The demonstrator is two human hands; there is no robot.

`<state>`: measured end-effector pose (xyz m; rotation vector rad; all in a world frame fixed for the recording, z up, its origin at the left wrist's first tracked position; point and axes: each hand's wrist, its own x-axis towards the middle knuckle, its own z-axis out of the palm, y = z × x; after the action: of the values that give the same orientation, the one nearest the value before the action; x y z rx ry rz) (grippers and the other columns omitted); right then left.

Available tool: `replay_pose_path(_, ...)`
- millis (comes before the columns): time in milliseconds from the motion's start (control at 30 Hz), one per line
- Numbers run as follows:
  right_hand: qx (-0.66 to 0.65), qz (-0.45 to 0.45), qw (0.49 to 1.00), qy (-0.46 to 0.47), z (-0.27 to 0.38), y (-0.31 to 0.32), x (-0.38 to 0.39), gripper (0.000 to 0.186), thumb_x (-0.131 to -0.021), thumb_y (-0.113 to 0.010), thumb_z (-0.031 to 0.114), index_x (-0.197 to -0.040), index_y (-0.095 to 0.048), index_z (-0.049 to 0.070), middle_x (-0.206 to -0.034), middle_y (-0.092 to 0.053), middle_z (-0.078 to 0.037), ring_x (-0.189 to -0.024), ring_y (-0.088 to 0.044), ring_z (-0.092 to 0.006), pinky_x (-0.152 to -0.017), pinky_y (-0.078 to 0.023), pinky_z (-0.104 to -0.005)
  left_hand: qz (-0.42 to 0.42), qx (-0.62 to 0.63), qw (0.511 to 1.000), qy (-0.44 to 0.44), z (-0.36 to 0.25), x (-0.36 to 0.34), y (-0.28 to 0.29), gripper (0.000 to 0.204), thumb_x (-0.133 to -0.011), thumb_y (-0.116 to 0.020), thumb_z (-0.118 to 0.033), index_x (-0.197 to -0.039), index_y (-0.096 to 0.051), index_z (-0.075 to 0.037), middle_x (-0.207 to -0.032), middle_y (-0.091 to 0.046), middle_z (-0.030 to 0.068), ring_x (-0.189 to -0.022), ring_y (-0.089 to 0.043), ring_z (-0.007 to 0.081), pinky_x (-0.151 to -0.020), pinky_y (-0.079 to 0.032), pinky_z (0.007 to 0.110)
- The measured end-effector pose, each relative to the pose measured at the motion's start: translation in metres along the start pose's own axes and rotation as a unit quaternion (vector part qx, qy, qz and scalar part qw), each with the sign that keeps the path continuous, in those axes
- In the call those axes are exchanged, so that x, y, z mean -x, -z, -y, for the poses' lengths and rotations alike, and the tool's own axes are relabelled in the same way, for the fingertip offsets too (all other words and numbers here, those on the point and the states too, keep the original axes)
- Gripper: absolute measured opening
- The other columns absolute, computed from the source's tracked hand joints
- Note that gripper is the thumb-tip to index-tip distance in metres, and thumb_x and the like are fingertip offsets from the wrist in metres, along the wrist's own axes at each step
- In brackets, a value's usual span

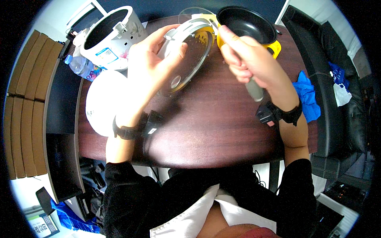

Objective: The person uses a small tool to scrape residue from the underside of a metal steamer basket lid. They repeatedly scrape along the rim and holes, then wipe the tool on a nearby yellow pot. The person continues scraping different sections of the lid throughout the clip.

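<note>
My left hand point(149, 59) grips the pale grey rim of a round, see-through lid point(194, 59), tilted up over the table with wet-looking spots on it. My right hand point(254, 55) is closed around a tool with a grey handle point(255, 90). The tool's far end lies by the lid's upper edge, and its kind is hidden. Left of the lid stands a white rice cooker point(115, 49), its top uncovered and its inside dark. A yellow electric pot point(248, 27) with a black inside stands beyond my right hand.
A bright white rounded object point(105, 103) sits left of my left forearm, near a plastic bottle point(81, 67). Behind the held lid lies a clear glass lid point(190, 12). A blue cloth point(306, 97) lies at the table's right edge. A black sofa point(337, 119) stands beyond.
</note>
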<state>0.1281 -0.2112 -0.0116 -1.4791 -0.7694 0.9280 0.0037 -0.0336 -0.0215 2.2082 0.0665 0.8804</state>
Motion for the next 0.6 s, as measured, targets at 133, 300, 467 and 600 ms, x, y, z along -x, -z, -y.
replay_pose_path(133, -0.061, 0.064, 0.994, -0.067, -0.017, -0.008, -0.011, 0.06, -0.091, -0.04, 0.06, -0.051, -0.03, 0.016, -0.041, -0.026, 0.006, -0.031, -0.025, -0.0042, -0.031, -0.021, -0.0205, 0.002, -0.019, 1.0, 0.001, -0.001, 0.0, 0.001, 0.04, -0.08, -0.066, -0.023, -0.113, -0.061, -0.002, -0.091, -0.069, 0.0156, -0.082, -0.067, 0.0178, -0.071, -0.052, 0.027)
replay_pose_path(300, -0.084, 0.078, 0.989, -0.092, -0.019, -0.008, -0.015, 0.059, -0.09, -0.042, 0.059, -0.051, -0.03, 0.016, -0.041, -0.025, 0.007, -0.031, -0.026, -0.0041, -0.031, -0.024, -0.0204, -0.002, 0.001, 1.0, 0.015, -0.003, -0.001, 0.003, 0.04, -0.08, -0.066, -0.023, -0.113, -0.061, -0.002, -0.091, -0.069, 0.0147, -0.082, -0.067, 0.0171, -0.072, -0.051, 0.027)
replay_pose_path(467, -0.076, 0.077, 0.99, -0.089, -0.023, -0.01, -0.016, 0.059, -0.09, -0.042, 0.059, -0.051, -0.03, 0.016, -0.041, -0.026, 0.007, -0.031, -0.026, -0.0042, -0.03, -0.024, -0.0204, 0.0, -0.005, 1.0, 0.011, -0.002, -0.001, 0.002, 0.04, -0.08, -0.066, -0.023, -0.113, -0.061, -0.003, -0.091, -0.069, 0.0148, -0.083, -0.067, 0.0171, -0.072, -0.052, 0.027)
replay_pose_path(600, -0.05, 0.064, 0.993, -0.09, -0.022, -0.012, -0.015, 0.059, -0.092, -0.04, 0.057, -0.051, -0.029, 0.016, -0.042, -0.026, 0.007, -0.031, -0.027, -0.0028, -0.03, -0.024, -0.0186, 0.009, -0.026, 0.999, 0.028, -0.007, 0.0, 0.004, 0.04, -0.079, -0.066, -0.024, -0.113, -0.061, -0.003, -0.09, -0.069, 0.0153, -0.083, -0.068, 0.0174, -0.072, -0.052, 0.027)
